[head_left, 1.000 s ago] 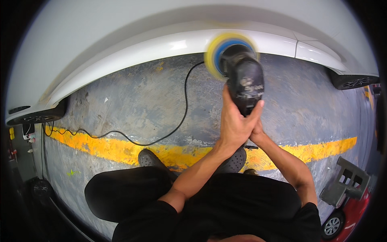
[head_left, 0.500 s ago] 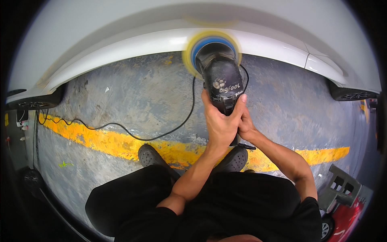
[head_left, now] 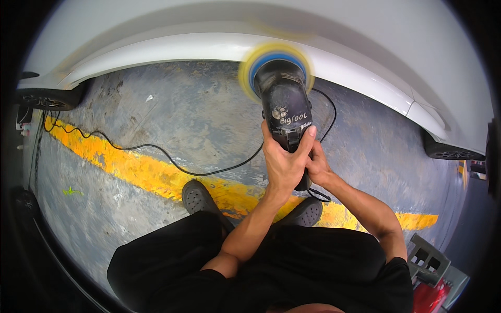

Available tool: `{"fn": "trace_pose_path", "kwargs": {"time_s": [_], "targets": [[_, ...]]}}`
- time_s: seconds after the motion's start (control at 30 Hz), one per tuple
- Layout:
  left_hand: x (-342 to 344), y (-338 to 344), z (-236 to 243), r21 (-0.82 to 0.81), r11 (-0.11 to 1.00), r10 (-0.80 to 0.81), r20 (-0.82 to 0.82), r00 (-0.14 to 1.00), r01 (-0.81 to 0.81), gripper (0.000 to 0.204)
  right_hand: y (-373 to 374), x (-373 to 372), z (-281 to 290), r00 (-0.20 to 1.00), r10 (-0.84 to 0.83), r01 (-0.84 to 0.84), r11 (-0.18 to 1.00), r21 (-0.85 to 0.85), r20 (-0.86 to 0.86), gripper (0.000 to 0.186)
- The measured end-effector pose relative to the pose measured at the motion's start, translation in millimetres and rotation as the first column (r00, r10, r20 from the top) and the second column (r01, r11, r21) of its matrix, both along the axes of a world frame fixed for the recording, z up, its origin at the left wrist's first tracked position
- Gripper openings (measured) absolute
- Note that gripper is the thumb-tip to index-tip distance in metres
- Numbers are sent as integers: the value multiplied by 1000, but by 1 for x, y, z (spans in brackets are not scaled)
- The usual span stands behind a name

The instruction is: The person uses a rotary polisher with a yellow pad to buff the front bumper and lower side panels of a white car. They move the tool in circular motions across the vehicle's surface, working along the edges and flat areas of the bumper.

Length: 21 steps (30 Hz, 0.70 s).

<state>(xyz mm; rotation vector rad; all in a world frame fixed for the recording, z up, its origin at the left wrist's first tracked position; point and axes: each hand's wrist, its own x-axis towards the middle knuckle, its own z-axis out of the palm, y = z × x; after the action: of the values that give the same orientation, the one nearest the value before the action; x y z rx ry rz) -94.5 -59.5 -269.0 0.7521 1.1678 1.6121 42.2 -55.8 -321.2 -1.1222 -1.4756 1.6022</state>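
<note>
Both my hands grip a black power polisher (head_left: 284,101) in front of me. My left hand (head_left: 284,161) is wrapped round its body near the switch, the thumb lying along the top. From the other side my right hand (head_left: 317,166) closes on the handle, partly hidden behind the left one. The blue backing plate and yellow foam pad (head_left: 245,73) at the tool's far end look smeared, as if spinning. The pad lies against the lower white sill of a car (head_left: 182,46); the exact contact is hidden by the tool.
A black power cord (head_left: 172,159) trails left across the grey floor (head_left: 188,109), over a worn yellow stripe (head_left: 135,169). My feet in dark clogs (head_left: 197,197) stand on the stripe. Car wheels (head_left: 49,99) show at far left and right. A grey plastic object (head_left: 429,259) stands lower right.
The view has turned a little, so the car's sill and the floor stripe slant differently. The polisher stays at the sill in both hands, and its cord has shifted.
</note>
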Motion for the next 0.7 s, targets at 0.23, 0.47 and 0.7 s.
{"fn": "trace_pose_path", "kwargs": {"time_s": [0.23,0.47,0.7], "targets": [[-26,5,1,3,998,61,19,998,-62,64,11,-27,7,999,36,-35,999,-32,40,70],[-54,10,2,-21,995,95,48,994,-94,64,22,-57,13,994,67,-65,998,-27,83,69],[-79,14,-1,-19,986,165,117,979,-164,63,31,-85,14,990,102,-100,995,-22,101,72]]}}
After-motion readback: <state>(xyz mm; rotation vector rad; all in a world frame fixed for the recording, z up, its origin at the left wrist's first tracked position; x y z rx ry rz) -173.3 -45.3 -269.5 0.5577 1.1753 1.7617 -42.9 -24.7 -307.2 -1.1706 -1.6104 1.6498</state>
